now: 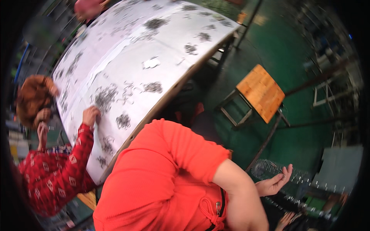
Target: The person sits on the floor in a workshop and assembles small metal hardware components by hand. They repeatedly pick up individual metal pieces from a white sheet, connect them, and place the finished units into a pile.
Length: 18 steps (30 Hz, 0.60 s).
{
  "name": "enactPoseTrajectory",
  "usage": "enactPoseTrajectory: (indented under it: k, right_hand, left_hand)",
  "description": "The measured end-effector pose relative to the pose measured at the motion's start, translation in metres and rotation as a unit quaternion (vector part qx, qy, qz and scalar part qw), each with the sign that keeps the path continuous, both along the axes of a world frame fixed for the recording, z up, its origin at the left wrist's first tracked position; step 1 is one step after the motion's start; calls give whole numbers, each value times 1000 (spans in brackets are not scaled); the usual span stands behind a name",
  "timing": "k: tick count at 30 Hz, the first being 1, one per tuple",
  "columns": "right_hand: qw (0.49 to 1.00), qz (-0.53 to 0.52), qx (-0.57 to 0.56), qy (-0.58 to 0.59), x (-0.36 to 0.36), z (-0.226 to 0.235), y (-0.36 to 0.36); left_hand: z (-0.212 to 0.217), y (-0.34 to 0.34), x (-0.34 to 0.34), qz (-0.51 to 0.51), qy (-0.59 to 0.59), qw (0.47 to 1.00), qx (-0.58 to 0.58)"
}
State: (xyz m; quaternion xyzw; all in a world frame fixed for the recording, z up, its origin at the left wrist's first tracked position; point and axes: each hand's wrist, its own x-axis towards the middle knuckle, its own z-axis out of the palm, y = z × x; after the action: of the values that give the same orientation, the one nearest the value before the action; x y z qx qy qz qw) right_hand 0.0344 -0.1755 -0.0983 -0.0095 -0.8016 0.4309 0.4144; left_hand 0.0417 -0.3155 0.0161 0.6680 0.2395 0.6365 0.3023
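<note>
My right hand [274, 184] is out to my lower right, palm up and fingers spread, with nothing visible in it. It hovers beside a round wire grille [266, 168] near the green floor. My orange short-sleeved top [165, 173] fills the lower middle of the view, and my right arm bends out of its sleeve. My left hand does not show. Part of another hand [286, 219] sits at the bottom edge; I cannot tell whose it is.
A long white table [169, 54] runs across the upper left, strewn with several piles of small dark metal pieces [105, 97]. A person in a red patterned sleeve rests a hand [91, 114] on it. A wooden-topped stool [262, 92] stands on the green floor to the right.
</note>
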Motion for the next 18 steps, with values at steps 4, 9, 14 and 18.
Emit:
enactPoseTrajectory:
  k: [4, 9, 14, 18]
  right_hand:
    - [986, 163, -36, -15, -29, -17, -44]
    - [934, 357, -13, -29, -61, -26, -102]
    - [869, 491, -6, -56, -79, -39, -162]
    - [821, 562, -5, -101, -84, -56, -199]
  left_hand:
    - [-15, -67, 2, 93, 20, 995, -6]
    - [-47, -188, 35, 422, -5, 904, -72]
    - [-107, -293, 104, 843, -47, 259, -469]
    - [-186, -337, 110, 875, -112, 14, -471]
